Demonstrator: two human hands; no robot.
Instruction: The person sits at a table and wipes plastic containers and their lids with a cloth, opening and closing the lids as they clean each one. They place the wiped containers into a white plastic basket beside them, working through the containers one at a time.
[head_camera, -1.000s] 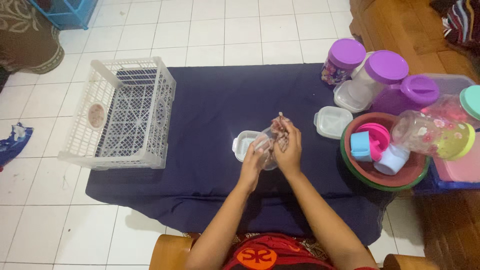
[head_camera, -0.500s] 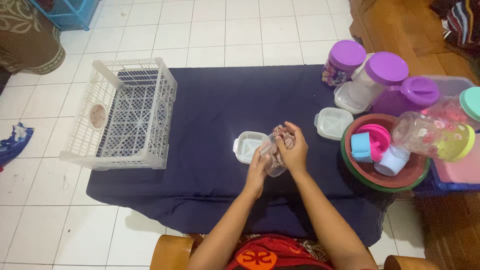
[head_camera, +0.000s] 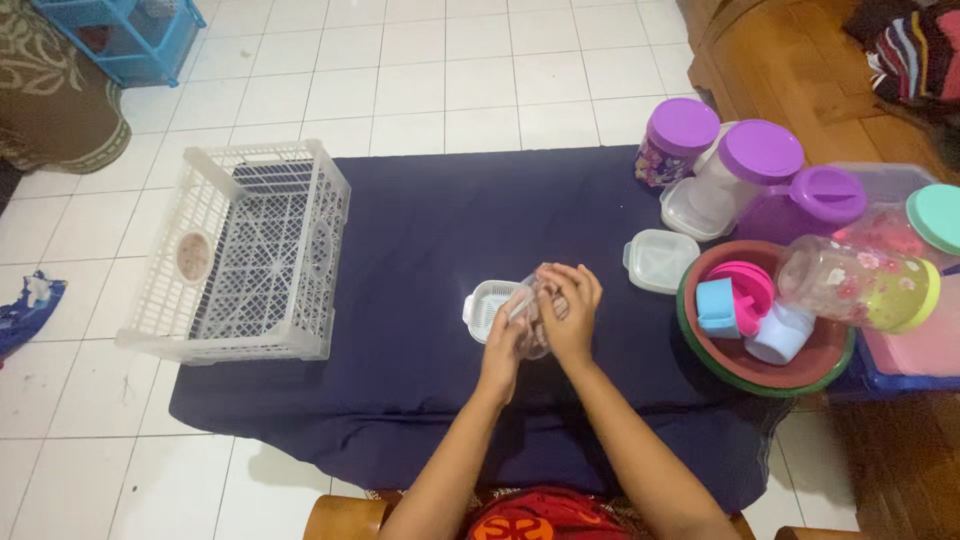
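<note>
Both of my hands meet over the dark blue cloth (head_camera: 420, 220) near its middle. My left hand (head_camera: 504, 338) grips a small clear plastic container (head_camera: 534, 322) from the left side. My right hand (head_camera: 572, 310) is closed over the container's top, pressing a pinkish patterned cloth (head_camera: 549, 303) into it; most of that cloth is hidden by my fingers. A small white perforated lid or tray (head_camera: 488, 306) lies on the cloth just left of my left hand.
An empty white lattice crate (head_camera: 245, 250) stands at the cloth's left end. At the right are a clear lidded box (head_camera: 660, 261), purple-lidded jars (head_camera: 760, 160), a flowered jar (head_camera: 858, 285) and a brown bowl (head_camera: 720, 350) holding small cups. White tiles surround the cloth.
The patterned cloth, sticking up above my right hand a second ago, is now pushed down under my fingers. My hands shifted slightly down and left with the container.
</note>
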